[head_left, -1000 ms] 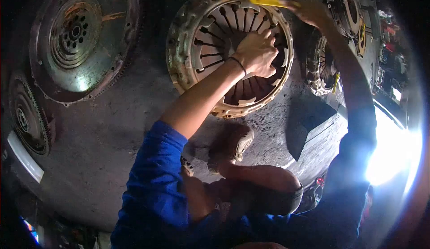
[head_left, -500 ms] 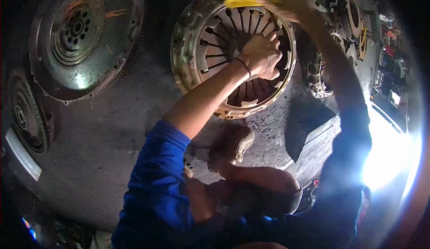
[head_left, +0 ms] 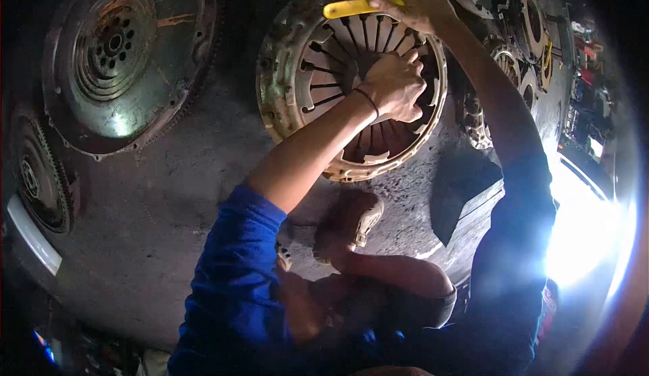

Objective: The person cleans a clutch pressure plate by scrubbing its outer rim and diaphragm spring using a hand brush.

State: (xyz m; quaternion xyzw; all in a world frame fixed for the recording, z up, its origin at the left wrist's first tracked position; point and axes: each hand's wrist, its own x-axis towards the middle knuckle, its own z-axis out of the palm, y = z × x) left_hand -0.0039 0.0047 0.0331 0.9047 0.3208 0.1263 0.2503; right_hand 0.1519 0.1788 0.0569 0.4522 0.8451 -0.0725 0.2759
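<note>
A round metal clutch cover (head_left: 284,106) with a ring of dark radial fingers lies on the floor in front of me. My left hand (head_left: 394,87), with a dark band at its wrist, rests on the cover's middle. Its fingers are curled down around the inner edge, and their tips are partly hidden. My right hand (head_left: 418,12) is closed on a yellow-handled tool (head_left: 348,8), which lies across the far rim of the cover. The tool's other end is hidden by the hand.
A large flywheel (head_left: 135,106) and a smaller toothed disc (head_left: 47,180) sit at the left. More clutch parts (head_left: 531,21) stand at the upper right. A dark angular piece (head_left: 460,190) is right of centre, near a bright light (head_left: 585,234). My shoe (head_left: 368,220) is below the cover.
My right hand has moved left with the yellow-handled tool, along the far rim of the cover. My left hand and the cover have shifted slightly right in the view.
</note>
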